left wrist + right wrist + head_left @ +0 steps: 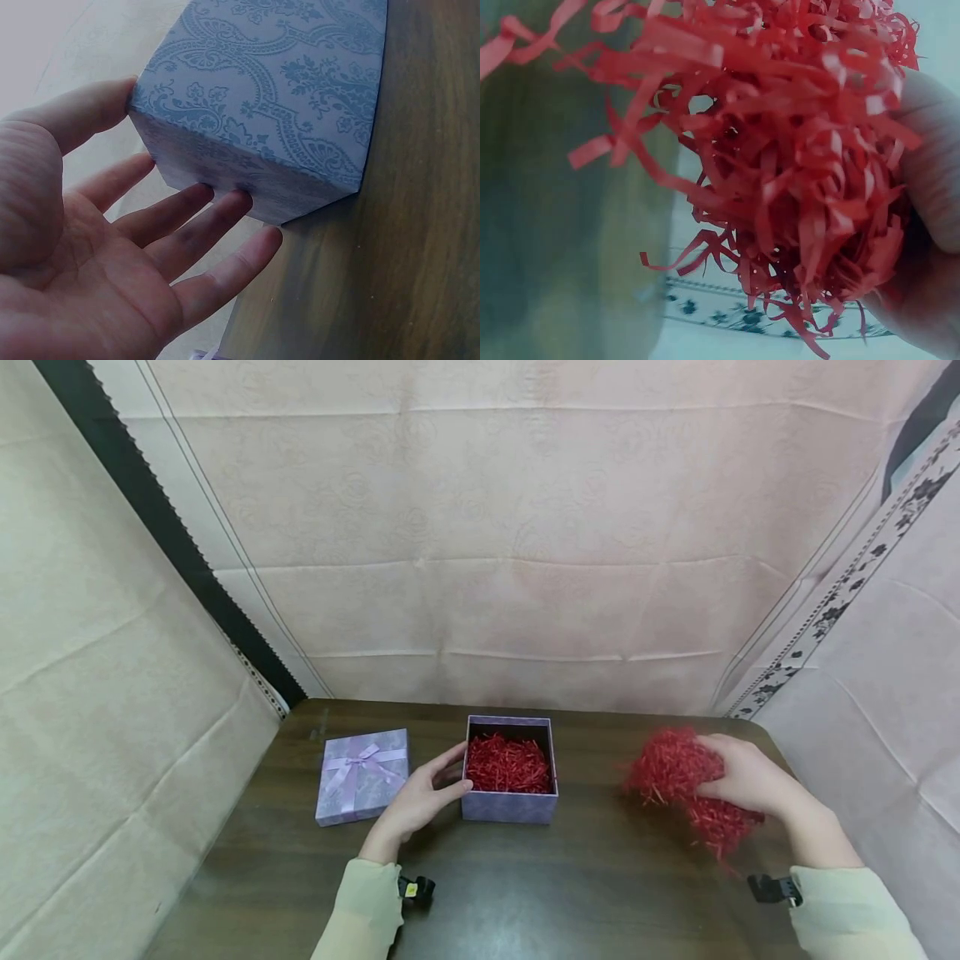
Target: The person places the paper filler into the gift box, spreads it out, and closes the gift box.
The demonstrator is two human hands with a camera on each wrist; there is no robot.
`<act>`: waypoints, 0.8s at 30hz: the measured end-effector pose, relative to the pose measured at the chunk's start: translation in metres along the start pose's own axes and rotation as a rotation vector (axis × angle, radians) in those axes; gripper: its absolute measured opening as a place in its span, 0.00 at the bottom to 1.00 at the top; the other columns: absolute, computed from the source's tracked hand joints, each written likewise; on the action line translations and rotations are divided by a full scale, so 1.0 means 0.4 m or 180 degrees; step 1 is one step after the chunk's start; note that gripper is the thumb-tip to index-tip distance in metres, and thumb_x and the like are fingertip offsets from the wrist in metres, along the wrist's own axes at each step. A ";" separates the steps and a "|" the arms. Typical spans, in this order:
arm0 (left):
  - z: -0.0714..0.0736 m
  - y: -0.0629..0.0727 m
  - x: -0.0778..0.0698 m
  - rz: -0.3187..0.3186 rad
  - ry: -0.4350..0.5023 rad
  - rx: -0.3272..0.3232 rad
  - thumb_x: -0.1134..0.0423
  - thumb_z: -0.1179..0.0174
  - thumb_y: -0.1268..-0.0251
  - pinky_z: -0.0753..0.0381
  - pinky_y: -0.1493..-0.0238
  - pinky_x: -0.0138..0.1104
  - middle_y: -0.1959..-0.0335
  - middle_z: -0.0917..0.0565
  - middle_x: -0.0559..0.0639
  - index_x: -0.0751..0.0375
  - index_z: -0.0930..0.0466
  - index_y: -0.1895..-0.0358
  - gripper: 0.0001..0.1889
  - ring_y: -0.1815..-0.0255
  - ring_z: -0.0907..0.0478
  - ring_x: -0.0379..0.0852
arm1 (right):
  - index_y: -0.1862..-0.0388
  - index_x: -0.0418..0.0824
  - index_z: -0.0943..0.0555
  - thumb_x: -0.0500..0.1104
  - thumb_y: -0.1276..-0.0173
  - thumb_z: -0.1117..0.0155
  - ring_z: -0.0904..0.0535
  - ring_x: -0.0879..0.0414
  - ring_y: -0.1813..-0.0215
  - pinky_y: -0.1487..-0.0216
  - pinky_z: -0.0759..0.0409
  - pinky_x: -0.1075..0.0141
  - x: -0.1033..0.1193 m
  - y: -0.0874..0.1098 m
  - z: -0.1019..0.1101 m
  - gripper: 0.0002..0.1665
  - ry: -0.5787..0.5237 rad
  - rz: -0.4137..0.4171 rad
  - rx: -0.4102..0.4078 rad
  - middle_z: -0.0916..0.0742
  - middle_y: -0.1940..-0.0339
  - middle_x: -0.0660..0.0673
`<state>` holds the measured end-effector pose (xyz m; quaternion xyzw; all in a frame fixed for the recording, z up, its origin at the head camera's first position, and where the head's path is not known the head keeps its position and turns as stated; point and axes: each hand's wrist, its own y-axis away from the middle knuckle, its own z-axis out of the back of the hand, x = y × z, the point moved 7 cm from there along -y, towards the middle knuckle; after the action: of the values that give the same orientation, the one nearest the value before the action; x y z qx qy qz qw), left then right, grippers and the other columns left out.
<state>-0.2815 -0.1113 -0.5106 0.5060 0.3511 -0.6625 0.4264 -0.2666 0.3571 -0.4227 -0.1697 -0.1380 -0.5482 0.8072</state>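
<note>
Our right hand (742,774) is gripping shredded red paper (675,766); our left hand (418,799), fingers spread, is touching a square lilac patterned box (510,808), likely steadying it.

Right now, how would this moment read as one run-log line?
left hand: touching box | right hand: gripping shred clump | box: open, shreds inside | lid: off, left of box

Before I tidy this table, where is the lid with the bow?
In the head view, the lid lies on the left of the table, beside the left hand and left of the box.
</note>
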 end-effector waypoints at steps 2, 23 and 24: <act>0.000 0.000 0.000 0.0001 -0.0007 -0.0007 0.55 0.31 0.24 0.27 0.27 0.57 0.17 0.33 0.53 0.51 0.37 0.15 0.39 0.24 0.28 0.58 | 0.36 0.42 0.15 0.41 0.45 0.14 0.14 0.39 0.45 0.47 0.15 0.38 0.018 -0.002 0.016 0.36 -0.0021 0.0004 -0.0030 0.11 0.44 0.39; -0.002 -0.004 -0.003 -0.0047 -0.0039 0.0008 0.60 0.34 0.22 0.26 0.28 0.57 0.17 0.34 0.58 0.56 0.39 0.15 0.37 0.25 0.27 0.61 | 0.38 0.47 0.14 0.38 0.47 0.15 0.16 0.50 0.42 0.42 0.17 0.43 0.231 -0.109 0.040 0.35 -0.0031 0.0697 -0.0143 0.11 0.45 0.50; -0.002 -0.003 -0.003 -0.0042 -0.0044 0.0004 0.60 0.34 0.21 0.26 0.28 0.56 0.17 0.34 0.57 0.56 0.39 0.15 0.37 0.25 0.27 0.61 | 0.38 0.47 0.14 0.37 0.47 0.15 0.16 0.49 0.42 0.42 0.17 0.43 0.242 -0.118 0.036 0.35 -0.0050 0.0712 -0.0127 0.11 0.45 0.49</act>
<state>-0.2822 -0.1097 -0.5097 0.4993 0.3511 -0.6690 0.4241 -0.2762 0.2663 -0.3643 -0.2044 -0.1135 -0.4560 0.8587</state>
